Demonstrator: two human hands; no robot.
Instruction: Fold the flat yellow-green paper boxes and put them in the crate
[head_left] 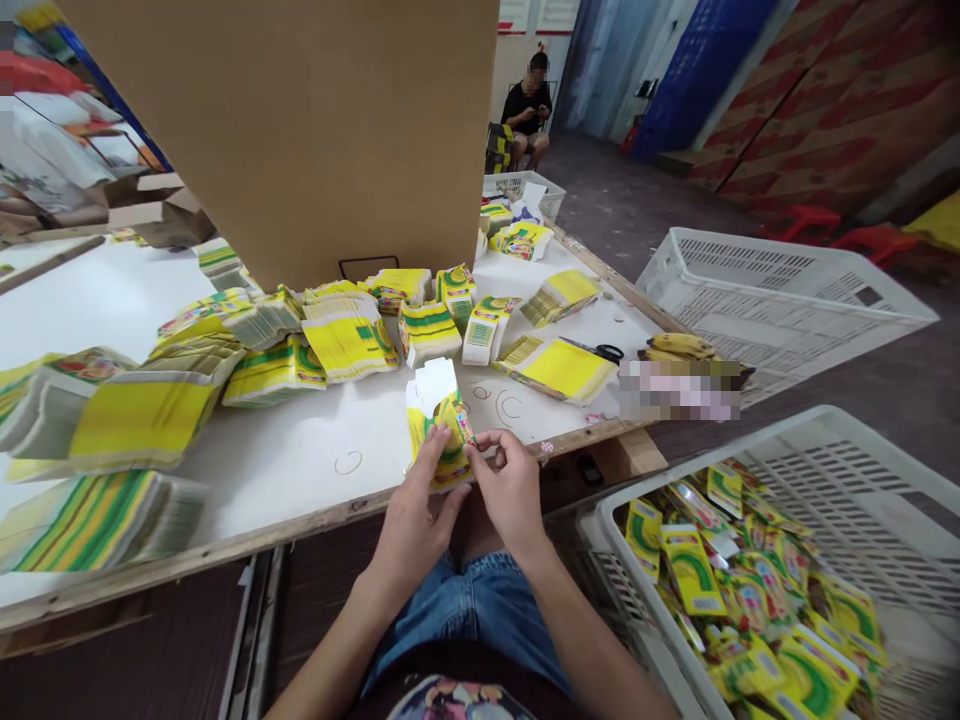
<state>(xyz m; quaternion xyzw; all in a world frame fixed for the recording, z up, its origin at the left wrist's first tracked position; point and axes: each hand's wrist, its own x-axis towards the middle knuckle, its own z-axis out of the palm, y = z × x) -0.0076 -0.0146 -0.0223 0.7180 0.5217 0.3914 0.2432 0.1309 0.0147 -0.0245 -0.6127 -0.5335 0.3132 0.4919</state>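
Observation:
Between my two hands, at the table's front edge, is a small yellow and green printed carton (453, 420) with white flaps (433, 385) standing up at its far end. The fingers of my left hand (424, 490) lie over its near left part, with the thumb underneath. My right hand (510, 485) pinches the carton's right edge between thumb and fingers. Just beyond my hands stand bundles of flat cartons (429, 335), and a flatter stack of yellow cartons (562, 370) lies to the right.
More carton bundles (349, 335) spread across the white table (300, 450). A large brown cardboard box (315, 130) stands behind them. Scissors (609, 353) and bananas (679, 348) lie at the right. A white crate (622, 490) beside me holds many filled-looking cartons. A person (529, 110) sits farther back.

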